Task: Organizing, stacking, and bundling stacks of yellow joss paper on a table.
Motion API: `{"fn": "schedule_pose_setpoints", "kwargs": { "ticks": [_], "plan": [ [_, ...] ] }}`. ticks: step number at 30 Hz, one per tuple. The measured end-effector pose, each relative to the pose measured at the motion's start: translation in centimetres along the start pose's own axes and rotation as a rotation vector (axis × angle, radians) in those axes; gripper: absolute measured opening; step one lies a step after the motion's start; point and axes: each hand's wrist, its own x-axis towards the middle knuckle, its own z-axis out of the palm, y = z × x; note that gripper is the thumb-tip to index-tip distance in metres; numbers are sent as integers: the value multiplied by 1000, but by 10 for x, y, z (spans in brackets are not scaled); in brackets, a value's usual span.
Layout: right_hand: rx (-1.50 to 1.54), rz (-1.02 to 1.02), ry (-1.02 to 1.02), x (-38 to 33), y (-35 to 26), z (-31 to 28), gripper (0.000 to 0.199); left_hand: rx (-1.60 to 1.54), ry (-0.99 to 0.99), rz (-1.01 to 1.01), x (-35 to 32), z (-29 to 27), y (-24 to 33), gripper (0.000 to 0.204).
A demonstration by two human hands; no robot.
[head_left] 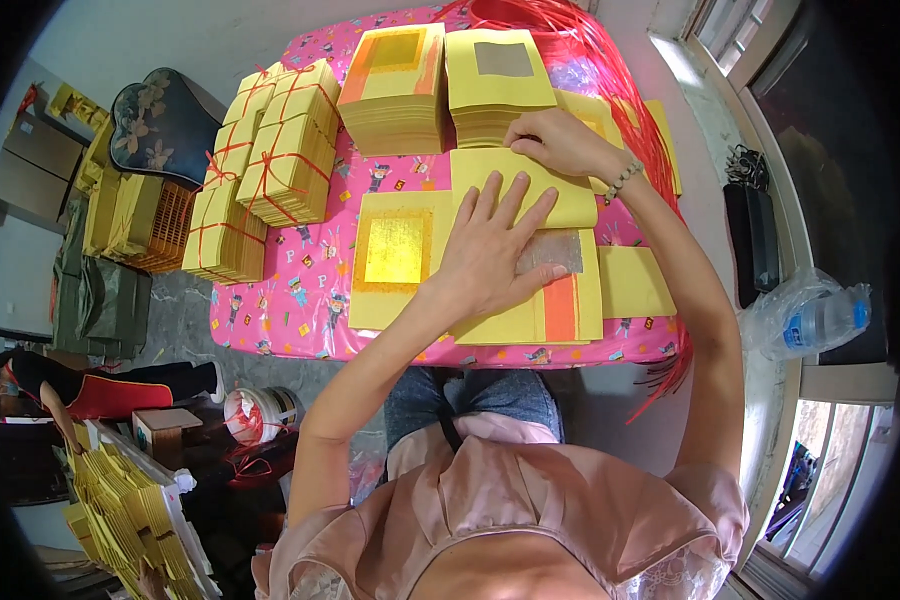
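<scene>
My left hand [490, 240] lies open with fingers spread, pressing on a yellow paper sheet [565, 205] that is folded over. Under its thumb shows a silver patch [560, 250] and an orange strip [560, 310] on the paper beneath. My right hand [565, 142], with a beaded bracelet [625, 179] at the wrist, has its fingers curled closed at the sheet's far edge; its fingertips are partly hidden. Just beyond stands a paper stack [500, 75] with a silver square on top. Left of my left hand lies yellow paper with a gold square [395, 247].
Another tall paper stack [392, 110] and bundles tied with red string [288, 165] stand to the left on the pink patterned table cover [300, 325]. Red strands [610, 75] hang over the right side. A bagged water bottle [825, 322] is farther right. Another person [80, 385] handles yellow paper at lower left.
</scene>
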Motion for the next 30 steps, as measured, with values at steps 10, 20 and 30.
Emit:
{"fn": "schedule_pose_setpoints", "kwargs": {
  "ticks": [10, 20, 30],
  "plan": [
    [-53, -40, 153, -40, -16, 1, 29, -33, -36, -11, 0, 5, -1, 84],
    [-165, -6, 15, -157, -60, 28, 66, 1, -37, 6, 0, 9, -1, 88],
    [-96, 40, -58, -161, -56, 33, 70, -64, -166, -34, -11, -12, -24, 87]
  ]
}}
